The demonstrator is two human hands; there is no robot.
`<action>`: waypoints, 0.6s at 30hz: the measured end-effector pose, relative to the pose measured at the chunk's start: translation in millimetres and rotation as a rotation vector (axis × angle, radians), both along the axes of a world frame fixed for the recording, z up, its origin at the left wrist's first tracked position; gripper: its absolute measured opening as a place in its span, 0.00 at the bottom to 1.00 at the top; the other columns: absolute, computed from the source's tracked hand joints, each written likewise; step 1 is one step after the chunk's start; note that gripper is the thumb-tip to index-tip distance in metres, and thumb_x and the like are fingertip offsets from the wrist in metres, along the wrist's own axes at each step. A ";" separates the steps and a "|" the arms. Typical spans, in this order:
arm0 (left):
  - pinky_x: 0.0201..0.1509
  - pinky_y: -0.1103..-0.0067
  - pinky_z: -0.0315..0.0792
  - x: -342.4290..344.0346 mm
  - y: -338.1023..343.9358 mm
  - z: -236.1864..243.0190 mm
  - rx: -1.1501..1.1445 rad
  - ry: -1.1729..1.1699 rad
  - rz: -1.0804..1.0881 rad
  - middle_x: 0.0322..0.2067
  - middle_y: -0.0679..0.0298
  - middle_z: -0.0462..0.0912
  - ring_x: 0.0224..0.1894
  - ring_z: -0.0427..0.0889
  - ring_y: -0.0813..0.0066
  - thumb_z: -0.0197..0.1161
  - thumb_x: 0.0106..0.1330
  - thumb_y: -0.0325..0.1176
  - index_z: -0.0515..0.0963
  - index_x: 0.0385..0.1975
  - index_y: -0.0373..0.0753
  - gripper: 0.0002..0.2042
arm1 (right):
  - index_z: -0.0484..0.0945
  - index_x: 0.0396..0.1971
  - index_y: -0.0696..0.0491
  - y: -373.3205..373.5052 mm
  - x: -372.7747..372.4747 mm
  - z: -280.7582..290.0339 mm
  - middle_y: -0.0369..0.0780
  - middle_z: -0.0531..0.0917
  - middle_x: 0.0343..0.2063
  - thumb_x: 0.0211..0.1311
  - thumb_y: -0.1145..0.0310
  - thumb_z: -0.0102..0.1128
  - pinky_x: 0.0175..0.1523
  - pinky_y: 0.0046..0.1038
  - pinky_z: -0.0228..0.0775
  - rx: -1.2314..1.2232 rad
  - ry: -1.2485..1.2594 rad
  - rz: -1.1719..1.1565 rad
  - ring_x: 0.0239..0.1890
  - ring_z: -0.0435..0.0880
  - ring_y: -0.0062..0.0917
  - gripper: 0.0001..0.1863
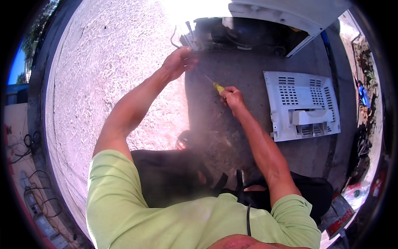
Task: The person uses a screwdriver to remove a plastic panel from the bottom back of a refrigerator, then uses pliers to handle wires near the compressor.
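Note:
My right hand point(233, 100) is closed around the yellow handle of a screwdriver point(217, 86), its thin shaft pointing up and to the left. Further forward on the left, my left hand point(180, 62) is held out with its fingers apart and nothing visible in them. It is nearest to the lower left corner of a white appliance point(273, 14), whose open compartment shows a dark rounded part point(244, 31) in shadow. A cable point(174, 38) sticks out by that corner. Whether my left fingertips touch the appliance is hard to tell through the haze.
A white slotted plastic panel point(301, 106) lies on the shaded ground to the right. Rough, sunlit concrete point(112, 54) spreads out on the left. Cables and a power strip point(39, 211) lie along the far left edge. A red and grey box point(338, 216) is at the lower right.

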State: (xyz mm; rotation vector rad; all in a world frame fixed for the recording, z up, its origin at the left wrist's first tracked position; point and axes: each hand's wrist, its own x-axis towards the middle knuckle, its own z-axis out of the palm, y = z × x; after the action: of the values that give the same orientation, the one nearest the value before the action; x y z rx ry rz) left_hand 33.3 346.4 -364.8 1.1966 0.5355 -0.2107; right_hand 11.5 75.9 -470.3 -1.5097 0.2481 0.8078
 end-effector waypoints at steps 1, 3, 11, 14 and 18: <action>0.49 0.69 0.73 -4.1 0.7 0.5 0.017 -0.004 -0.012 0.48 0.59 0.80 0.44 0.80 0.69 0.58 0.70 0.42 0.74 0.49 0.41 0.14 | 0.77 0.48 0.59 1.0 2.4 2.9 0.39 0.84 0.35 0.57 0.69 0.66 0.33 0.24 0.75 0.001 0.013 -0.005 0.31 0.84 0.22 0.19; 0.47 0.70 0.74 -10.2 1.0 0.0 0.037 -0.002 -0.023 0.48 0.60 0.80 0.44 0.81 0.69 0.60 0.69 0.41 0.73 0.49 0.42 0.14 | 0.75 0.49 0.58 5.4 8.3 16.2 0.37 0.83 0.35 0.58 0.71 0.64 0.30 0.22 0.72 0.002 0.040 -0.013 0.30 0.83 0.19 0.18; 0.39 0.77 0.76 -13.7 -11.2 -11.9 0.280 -0.038 -0.119 0.43 0.59 0.84 0.38 0.84 0.71 0.63 0.69 0.38 0.74 0.52 0.39 0.16 | 0.76 0.58 0.51 16.1 24.8 42.1 0.38 0.83 0.42 0.64 0.71 0.60 0.34 0.23 0.75 0.187 0.034 0.055 0.37 0.84 0.20 0.21; 0.38 0.78 0.76 -14.7 -22.2 -14.4 0.346 -0.043 -0.121 0.42 0.59 0.84 0.37 0.84 0.73 0.64 0.69 0.38 0.75 0.51 0.37 0.16 | 0.77 0.57 0.49 27.5 36.4 45.8 0.37 0.82 0.43 0.68 0.64 0.58 0.35 0.24 0.73 0.267 0.069 0.057 0.35 0.83 0.19 0.19; 0.38 0.78 0.76 -15.1 -29.7 -21.3 0.471 -0.094 -0.148 0.37 0.61 0.85 0.36 0.84 0.74 0.65 0.68 0.39 0.77 0.48 0.36 0.16 | 0.78 0.56 0.48 48.3 53.2 71.4 0.36 0.82 0.41 0.71 0.54 0.55 0.35 0.25 0.71 0.213 0.136 0.030 0.33 0.81 0.19 0.20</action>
State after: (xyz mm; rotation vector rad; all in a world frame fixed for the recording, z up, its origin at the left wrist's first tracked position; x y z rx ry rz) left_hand 18.3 316.7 -386.2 1.6988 0.4253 -0.1570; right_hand 64.7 124.2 -398.8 -1.2631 0.2323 0.9328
